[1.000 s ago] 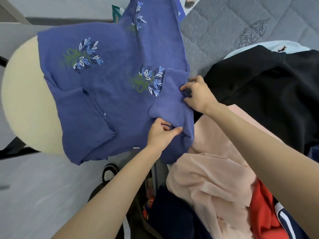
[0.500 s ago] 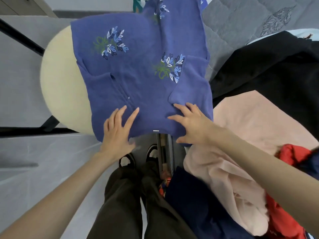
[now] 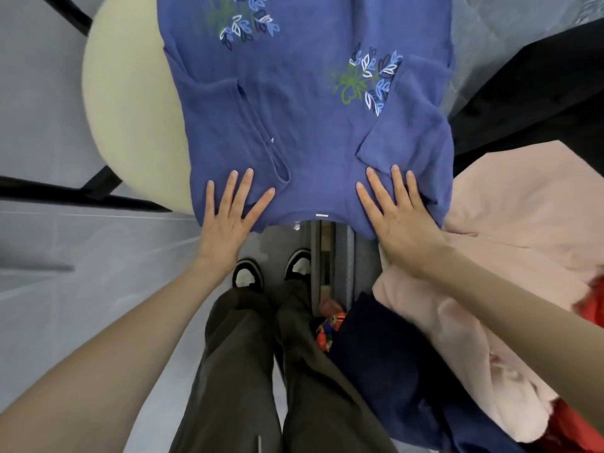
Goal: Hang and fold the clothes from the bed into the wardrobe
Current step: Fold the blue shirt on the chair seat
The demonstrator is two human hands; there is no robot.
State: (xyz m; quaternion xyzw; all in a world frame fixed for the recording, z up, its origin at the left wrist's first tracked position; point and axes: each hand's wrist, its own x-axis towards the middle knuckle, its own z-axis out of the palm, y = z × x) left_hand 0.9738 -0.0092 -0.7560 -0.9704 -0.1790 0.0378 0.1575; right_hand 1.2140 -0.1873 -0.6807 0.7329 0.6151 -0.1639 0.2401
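A blue top point(image 3: 304, 103) with leaf embroidery lies spread flat, half on a cream round stool point(image 3: 130, 103) and half on the grey quilted bed point(image 3: 474, 53). Both its sleeves are folded inward over the body. My left hand point(image 3: 228, 217) presses flat on the near left edge, fingers straight and spread. My right hand point(image 3: 398, 217) presses flat on the near right edge beside the folded sleeve. A pile of other clothes lies on the bed to the right: a pink garment point(image 3: 510, 230), a black one point(image 3: 539, 99), a navy one point(image 3: 392, 361) and a red one point(image 3: 588, 299).
My legs in dark trousers point(image 3: 261, 371) and black-and-white shoes point(image 3: 248, 273) stand on the pale tiled floor point(image 3: 65, 289). The stool's black metal legs point(image 3: 65, 194) reach out to the left. The bed's side edge point(image 3: 330, 256) runs just right of my feet.
A second ago both hands pinched the right sleeve and folded it inward. They then let go and moved to the near hem, and now press flat and spread further onto the top.
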